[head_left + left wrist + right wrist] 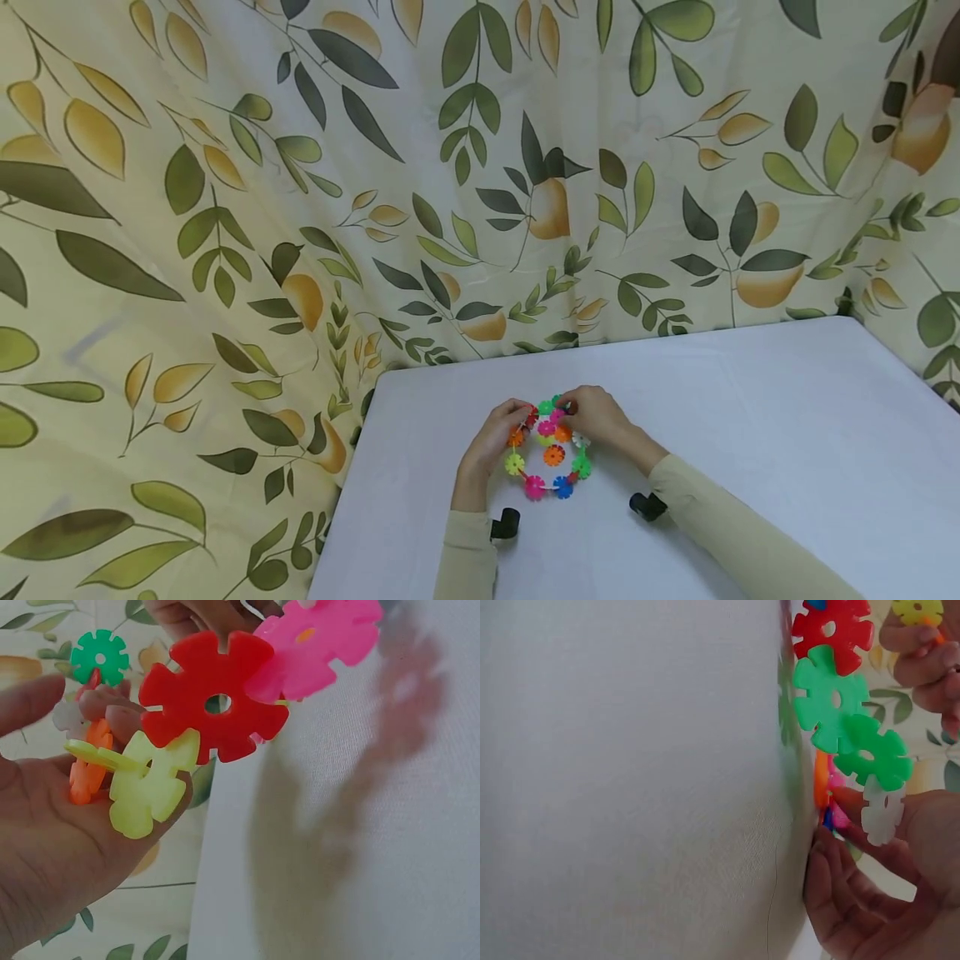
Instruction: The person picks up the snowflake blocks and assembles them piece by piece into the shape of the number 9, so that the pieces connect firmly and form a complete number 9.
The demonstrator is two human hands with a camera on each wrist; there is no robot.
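Note:
A ring of interlocking plastic flower discs [535,487] in pink, blue, green, yellow, orange and red is between my hands over the table. Inside its outline is an orange disc [553,455], with pink ones above it. My left hand [491,437] grips the ring's upper left side; in the left wrist view, yellow [154,787] and red discs [172,682] stand out past the fingers. On the upper right, my right hand [596,417] pinches small pink and blue pieces. A white disc [883,817] and green discs [874,754] hang beside it. Its fingertips are partly hidden.
The ring is over the left part of a white-covered table [720,417]. Leaf-patterned curtain [480,208] hangs behind and to the left. Black bands with wrist cameras [506,523] sit by both sleeves. The ring throws a shadow on the cloth in the left wrist view.

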